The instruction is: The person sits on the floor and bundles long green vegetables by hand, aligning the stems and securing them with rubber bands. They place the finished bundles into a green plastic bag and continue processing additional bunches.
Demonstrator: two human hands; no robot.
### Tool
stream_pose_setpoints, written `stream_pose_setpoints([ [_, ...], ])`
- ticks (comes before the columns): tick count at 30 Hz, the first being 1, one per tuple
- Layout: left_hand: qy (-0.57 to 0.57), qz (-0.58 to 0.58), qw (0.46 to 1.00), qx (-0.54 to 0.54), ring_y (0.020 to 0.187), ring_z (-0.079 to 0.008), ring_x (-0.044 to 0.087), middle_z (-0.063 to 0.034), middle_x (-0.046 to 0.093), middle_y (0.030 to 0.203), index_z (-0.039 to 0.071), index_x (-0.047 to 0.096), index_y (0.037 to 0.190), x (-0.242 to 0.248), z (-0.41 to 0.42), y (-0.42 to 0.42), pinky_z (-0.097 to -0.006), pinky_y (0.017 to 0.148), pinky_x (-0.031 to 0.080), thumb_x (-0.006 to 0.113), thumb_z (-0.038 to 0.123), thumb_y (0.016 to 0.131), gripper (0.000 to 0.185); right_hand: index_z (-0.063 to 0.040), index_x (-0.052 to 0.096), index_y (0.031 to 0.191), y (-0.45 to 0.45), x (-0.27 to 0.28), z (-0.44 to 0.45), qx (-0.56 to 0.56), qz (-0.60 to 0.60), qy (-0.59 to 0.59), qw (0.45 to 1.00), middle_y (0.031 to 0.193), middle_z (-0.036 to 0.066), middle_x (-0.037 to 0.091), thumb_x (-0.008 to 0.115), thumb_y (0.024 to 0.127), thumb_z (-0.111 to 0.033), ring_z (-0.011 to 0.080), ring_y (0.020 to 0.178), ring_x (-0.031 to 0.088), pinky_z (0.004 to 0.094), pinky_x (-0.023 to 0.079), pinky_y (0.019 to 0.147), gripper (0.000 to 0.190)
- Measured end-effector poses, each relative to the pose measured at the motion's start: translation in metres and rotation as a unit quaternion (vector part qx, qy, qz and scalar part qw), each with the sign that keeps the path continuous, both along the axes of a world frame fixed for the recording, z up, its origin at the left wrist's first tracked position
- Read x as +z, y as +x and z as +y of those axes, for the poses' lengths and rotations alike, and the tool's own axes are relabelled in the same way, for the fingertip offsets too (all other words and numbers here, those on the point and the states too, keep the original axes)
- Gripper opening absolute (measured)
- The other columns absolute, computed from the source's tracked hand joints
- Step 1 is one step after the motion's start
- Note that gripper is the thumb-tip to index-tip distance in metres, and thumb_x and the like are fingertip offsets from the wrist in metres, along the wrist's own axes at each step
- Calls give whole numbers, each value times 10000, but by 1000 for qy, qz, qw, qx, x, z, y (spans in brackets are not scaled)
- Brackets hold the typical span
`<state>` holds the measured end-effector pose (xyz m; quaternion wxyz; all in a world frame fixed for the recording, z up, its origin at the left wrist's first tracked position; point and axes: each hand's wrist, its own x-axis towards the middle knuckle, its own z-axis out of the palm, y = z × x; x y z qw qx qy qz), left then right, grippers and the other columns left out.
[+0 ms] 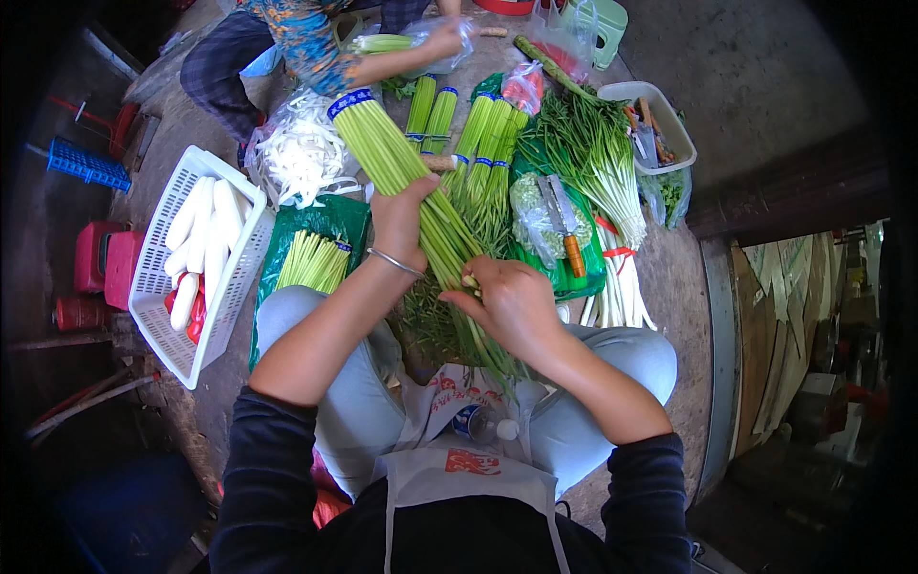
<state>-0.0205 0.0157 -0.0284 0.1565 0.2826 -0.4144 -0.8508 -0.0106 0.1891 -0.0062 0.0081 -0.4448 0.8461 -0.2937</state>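
A bundle of long green vegetable stalks (391, 147), blue tape round its upper end, slants across the middle of the view. My left hand (403, 215) grips it around the middle. Lower down, near the thinner ends, my right hand (505, 298) has its fingers curled at the stalks, thumb extended. Below that hand the loose tips hang over my lap. A short bundle of cut stalks (313, 264) lies on green plastic by my left knee. More taped bundles (484, 133) lie beyond my hands. Loose green trimmings (437, 319) are between my knees.
Left stands a white plastic basket (233, 294) of peeled white vegetables. A bag of white strips (305, 147) lies near a co-worker's arm (394, 66). Right are a peeler-like tool with a wooden handle (574, 255), spring onions (617, 186) and a tub of knives (685, 136).
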Motion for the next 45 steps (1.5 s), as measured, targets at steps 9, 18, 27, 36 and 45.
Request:
stream_pose_setpoints([
  [9, -51, 60, 996, -46, 760, -160, 611, -59, 634, 912, 14, 585, 1112, -14, 13, -1, -289, 684, 503, 632, -55, 784, 338, -50, 616, 789, -3, -1, 7, 91, -1, 33, 995, 641, 125, 590, 674, 785, -154, 313, 608, 616, 419, 485, 539, 119],
  [18, 3, -60, 994, -87, 742, -181, 637, -94, 663, 891, 18, 594, 1069, -18, -1, -2, -311, 670, 537, 643, 81, 824, 258, -34, 643, 821, 2, 10, 10, 140, 61, -221, 963, 646, 63, 589, 703, 663, -23, 232, 555, 595, 353, 485, 501, 170],
  [27, 63, -38, 994, -87, 678, -208, 623, -87, 645, 794, 9, 614, 922, -12, -91, -10, -342, 649, 532, 624, 133, 849, 145, -15, 657, 903, -36, -14, 25, -180, -195, -151, 952, 721, 111, 629, 646, 907, -187, 215, 638, 589, 325, 472, 591, 172],
  [36, 89, -15, 987, -131, 735, -217, 638, -103, 650, 844, 2, 593, 958, -4, -106, -3, -357, 694, 546, 636, 128, 859, 165, 5, 660, 998, -49, -50, 18, -114, -188, -101, 970, 882, 175, 654, 693, 861, -234, 301, 796, 620, 369, 494, 712, 278],
  [45, 80, -36, 990, -110, 724, -200, 650, -99, 662, 832, -3, 603, 956, -10, -84, -3, -318, 687, 554, 644, 132, 860, 171, 39, 570, 1183, -55, -55, 19, -74, -51, -14, 996, 1096, 221, 612, 696, 842, -186, 384, 1020, 598, 404, 481, 884, 428],
])
